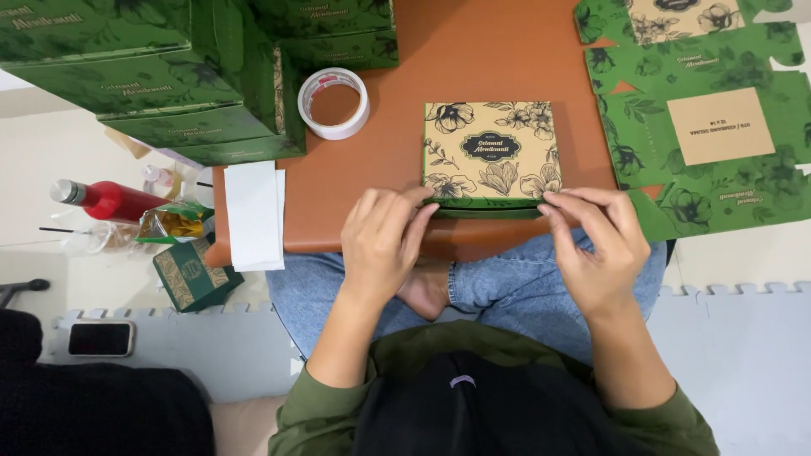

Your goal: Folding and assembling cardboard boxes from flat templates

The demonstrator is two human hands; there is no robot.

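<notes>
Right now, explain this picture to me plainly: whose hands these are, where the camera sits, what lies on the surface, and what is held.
There is no machine here: a seated person works with two bare hands, and the one camera, worn on the head, looks straight down. The left hand and right hand pinch the near edge of a flat square box, cream on top with floral print and green sides. It rests on a brown low table. Also there: a tape roll, stacked green boxes, unfolded green box sheets and white paper strips. A red bottle lies on the floor.
</notes>
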